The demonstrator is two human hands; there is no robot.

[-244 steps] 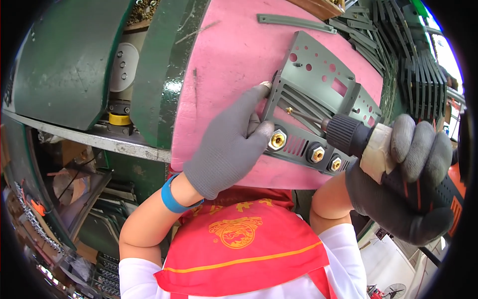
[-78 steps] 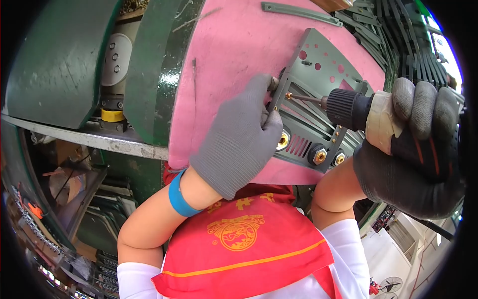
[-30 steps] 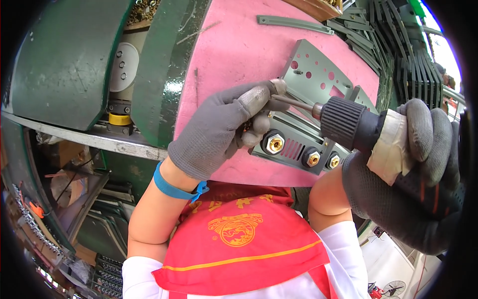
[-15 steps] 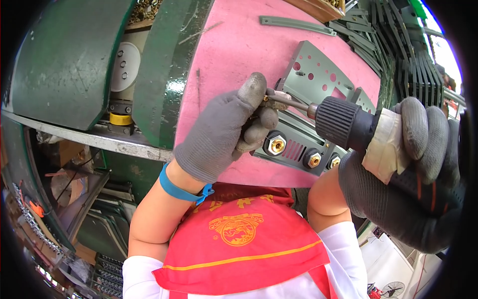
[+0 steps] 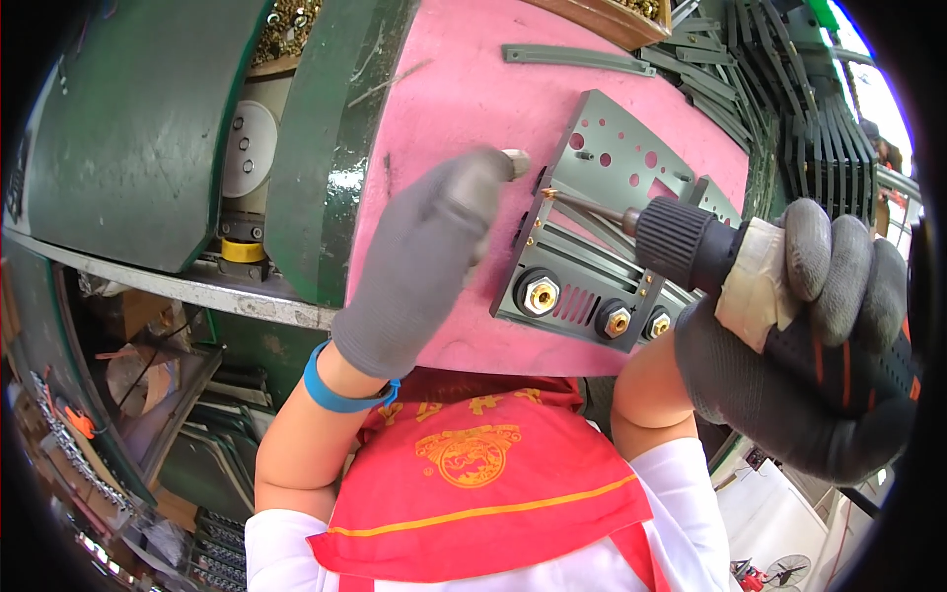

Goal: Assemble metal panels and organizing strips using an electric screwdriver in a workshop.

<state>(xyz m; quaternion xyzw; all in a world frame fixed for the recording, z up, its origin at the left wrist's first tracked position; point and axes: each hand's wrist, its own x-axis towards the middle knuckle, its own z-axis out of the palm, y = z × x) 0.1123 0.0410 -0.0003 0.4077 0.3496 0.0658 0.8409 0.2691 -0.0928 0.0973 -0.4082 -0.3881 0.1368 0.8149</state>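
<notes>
My right hand [image 5: 829,335], in a dark grey glove, is closed round a power screwdriver [image 5: 681,242] with a ribbed black collar and pale tape about its neck. Its long bit [image 5: 592,207] points left, and a small brass-coloured screw [image 5: 550,194] is at the tip, by the left edge of a grey metal bracket [image 5: 617,158]. My left hand [image 5: 424,257], also gloved, is left of the bracket and apart from the bit. Its fingers are bunched, blurred and partly hidden. Brass fittings with hex nuts [image 5: 540,295] line the bracket's near face.
The bracket lies on a pink work surface [image 5: 454,99]. A loose grey metal strip [image 5: 577,58] is at the far side, near a wooden box [image 5: 592,22] of small brass parts. Grey strips [image 5: 705,74] are piled at the far right. Green panels [image 5: 128,128] stand at left.
My left hand has drawn back left from the bit tip, which it was pinching beside. The bit tip has moved slightly right, and the bracket's left edge is now uncovered.
</notes>
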